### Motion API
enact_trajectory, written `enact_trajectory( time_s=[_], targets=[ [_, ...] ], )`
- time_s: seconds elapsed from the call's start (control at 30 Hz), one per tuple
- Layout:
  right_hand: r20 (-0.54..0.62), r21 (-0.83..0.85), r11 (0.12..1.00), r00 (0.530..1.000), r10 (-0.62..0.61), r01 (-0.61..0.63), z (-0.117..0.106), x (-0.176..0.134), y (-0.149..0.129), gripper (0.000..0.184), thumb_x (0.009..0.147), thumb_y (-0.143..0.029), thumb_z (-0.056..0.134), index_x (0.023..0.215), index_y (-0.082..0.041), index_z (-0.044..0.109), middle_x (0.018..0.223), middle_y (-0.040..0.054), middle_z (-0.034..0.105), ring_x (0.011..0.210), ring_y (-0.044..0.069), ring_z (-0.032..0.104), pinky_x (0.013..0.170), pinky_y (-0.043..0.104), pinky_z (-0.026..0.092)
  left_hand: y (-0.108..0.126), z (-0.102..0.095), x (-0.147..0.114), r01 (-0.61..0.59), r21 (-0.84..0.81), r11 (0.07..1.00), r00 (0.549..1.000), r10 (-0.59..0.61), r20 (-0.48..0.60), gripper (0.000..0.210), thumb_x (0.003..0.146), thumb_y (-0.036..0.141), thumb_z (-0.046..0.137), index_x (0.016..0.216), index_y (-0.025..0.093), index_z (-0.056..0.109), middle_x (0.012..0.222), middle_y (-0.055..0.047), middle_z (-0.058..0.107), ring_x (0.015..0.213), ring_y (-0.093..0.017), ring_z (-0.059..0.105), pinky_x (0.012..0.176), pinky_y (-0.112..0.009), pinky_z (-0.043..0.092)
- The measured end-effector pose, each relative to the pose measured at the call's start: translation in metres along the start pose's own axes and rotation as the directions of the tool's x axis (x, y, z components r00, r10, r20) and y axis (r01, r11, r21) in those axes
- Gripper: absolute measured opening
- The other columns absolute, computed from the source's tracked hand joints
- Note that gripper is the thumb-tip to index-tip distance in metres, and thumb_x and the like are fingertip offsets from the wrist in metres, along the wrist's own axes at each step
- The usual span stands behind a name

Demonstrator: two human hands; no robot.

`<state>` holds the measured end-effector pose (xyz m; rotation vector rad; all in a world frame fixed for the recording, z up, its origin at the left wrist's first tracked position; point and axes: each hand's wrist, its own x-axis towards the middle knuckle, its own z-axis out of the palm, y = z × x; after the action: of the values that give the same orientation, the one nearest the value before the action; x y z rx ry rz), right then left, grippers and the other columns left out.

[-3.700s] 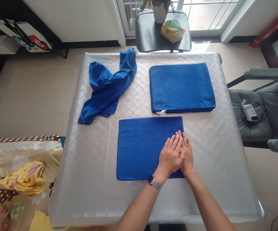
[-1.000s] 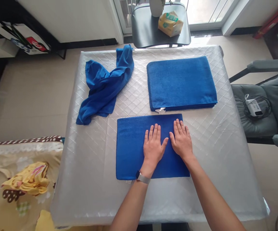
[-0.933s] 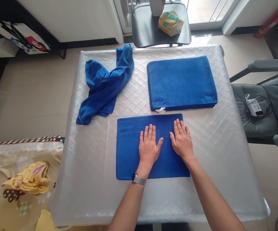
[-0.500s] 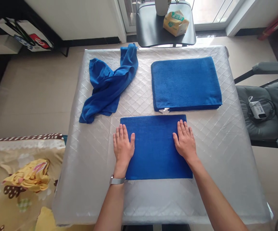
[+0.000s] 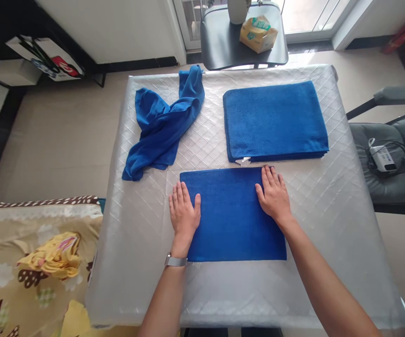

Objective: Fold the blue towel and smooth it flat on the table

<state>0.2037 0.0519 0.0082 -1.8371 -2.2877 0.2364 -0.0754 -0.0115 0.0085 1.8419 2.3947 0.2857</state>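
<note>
A blue towel (image 5: 232, 215) lies flat as a neat rectangle in front of me. My left hand (image 5: 184, 210) rests palm down across its left edge, fingers stretched out. On the towel's right edge lies my right hand (image 5: 274, 194), also flat, its fingertips at the far right corner. Just beyond is a stack of folded blue towels (image 5: 276, 121) with a white tag at its near left corner. A crumpled blue towel (image 5: 167, 124) lies loosely twisted at the far left of the table.
A quilted silvery cover (image 5: 139, 229) spans the table. Behind it, a black chair (image 5: 219, 47) bears a tissue pack (image 5: 258, 35) and a white pot (image 5: 238, 11). A grey armchair (image 5: 388, 187) with a white power adapter (image 5: 383, 157) stands right. A patterned bed (image 5: 5, 243) with yellow cloth (image 5: 56, 255) is left.
My right hand has slid slightly away from me along the towel's right edge. My left hand stays at the left edge. The whole view has shifted a little.
</note>
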Motion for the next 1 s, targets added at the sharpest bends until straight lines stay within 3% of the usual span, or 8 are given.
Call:
enact_trajectory(
  time_s=[0.33, 0.43, 0.5, 0.57, 0.63, 0.77, 0.87, 1.0],
  targets=[
    [-0.012, -0.004, 1.000, 1.000, 0.000, 0.000, 0.006, 0.000, 0.002, 0.064, 0.102, -0.035, 0.031, 0.158, -0.017, 0.008, 0.162, 0.0100, 0.026, 0.151, 0.023, 0.019, 0.121, 0.049, 0.019, 0.005, -0.002, 0.002, 0.053, -0.036, 0.998, 0.999, -0.053, -0.009, 0.069, 0.101, 0.051, 0.025, 0.158, 0.013, 0.014, 0.161, -0.015, 0.027, 0.150, -0.026, 0.021, 0.122, -0.052, 0.020],
    [-0.007, -0.001, 1.000, 1.000, 0.008, -0.008, 0.005, 0.000, 0.001, 0.064, 0.102, -0.035, 0.031, 0.159, -0.017, 0.008, 0.162, 0.0095, 0.026, 0.151, 0.023, 0.018, 0.122, 0.049, 0.019, 0.021, -0.004, 0.006, 0.131, -0.087, 0.988, 0.986, -0.139, -0.089, 0.070, 0.101, 0.051, 0.028, 0.157, 0.011, 0.017, 0.161, -0.018, 0.026, 0.151, -0.029, 0.019, 0.122, -0.056, 0.017],
    [-0.001, -0.002, 1.000, 1.000, 0.012, -0.012, 0.005, 0.000, 0.001, 0.063, 0.102, -0.036, 0.030, 0.158, -0.016, 0.010, 0.162, 0.0091, 0.026, 0.151, 0.022, 0.018, 0.122, 0.048, 0.018, 0.044, -0.005, 0.008, 0.118, -0.141, 0.983, 0.979, -0.139, -0.150, 0.068, 0.101, 0.048, 0.030, 0.155, 0.008, 0.021, 0.161, -0.020, 0.026, 0.151, -0.029, 0.017, 0.122, -0.056, 0.017],
    [0.003, -0.005, 1.000, 1.000, 0.012, -0.012, 0.005, 0.000, 0.001, 0.062, 0.102, -0.036, 0.028, 0.158, -0.015, 0.012, 0.162, 0.0090, 0.026, 0.151, 0.022, 0.017, 0.122, 0.047, 0.018, 0.075, -0.004, 0.009, 0.008, -0.202, 0.979, 0.988, -0.039, -0.152, 0.063, 0.102, 0.043, 0.031, 0.153, 0.007, 0.030, 0.159, -0.019, 0.030, 0.151, -0.028, 0.018, 0.122, -0.052, 0.020],
    [0.006, -0.009, 1.000, 1.000, 0.012, -0.012, 0.005, -0.001, 0.002, 0.062, 0.102, -0.036, 0.028, 0.158, -0.014, 0.013, 0.162, 0.0093, 0.026, 0.151, 0.022, 0.017, 0.122, 0.047, 0.017, 0.111, -0.001, 0.008, -0.164, -0.259, 0.952, 0.984, 0.140, -0.108, 0.056, 0.102, 0.039, 0.032, 0.148, 0.009, 0.039, 0.156, -0.016, 0.038, 0.150, -0.025, 0.023, 0.122, -0.047, 0.024],
    [0.035, -0.032, 0.999, 0.999, -0.029, 0.030, 0.005, -0.003, 0.006, 0.063, 0.100, -0.028, 0.031, 0.158, -0.015, 0.012, 0.163, 0.0094, 0.023, 0.152, 0.022, 0.014, 0.122, 0.048, 0.017, 0.169, 0.015, 0.006, -0.427, -0.306, 0.851, 0.898, 0.439, -0.033, 0.054, 0.102, 0.038, 0.032, 0.147, 0.010, 0.042, 0.156, -0.013, 0.040, 0.149, -0.021, 0.026, 0.123, -0.043, 0.025],
    [0.046, -0.044, 0.997, 0.997, -0.063, 0.065, 0.005, -0.005, 0.009, 0.066, 0.097, -0.023, 0.034, 0.159, -0.017, 0.010, 0.164, 0.0071, 0.020, 0.152, 0.022, 0.010, 0.122, 0.048, 0.017, 0.186, 0.026, 0.005, -0.466, -0.293, 0.835, 0.872, 0.489, 0.009, 0.058, 0.102, 0.041, 0.029, 0.151, 0.009, 0.034, 0.158, -0.011, 0.037, 0.149, -0.021, 0.024, 0.123, -0.042, 0.023],
    [0.037, -0.030, 0.998, 0.997, -0.060, 0.062, 0.006, -0.006, 0.010, 0.068, 0.097, -0.024, 0.036, 0.159, -0.018, 0.008, 0.165, 0.0064, 0.019, 0.152, 0.023, 0.009, 0.122, 0.049, 0.017, 0.184, 0.031, 0.005, -0.455, -0.274, 0.847, 0.876, 0.481, 0.030, 0.060, 0.102, 0.042, 0.029, 0.153, 0.010, 0.030, 0.158, -0.010, 0.035, 0.150, -0.020, 0.023, 0.124, -0.042, 0.021]
  ],
)
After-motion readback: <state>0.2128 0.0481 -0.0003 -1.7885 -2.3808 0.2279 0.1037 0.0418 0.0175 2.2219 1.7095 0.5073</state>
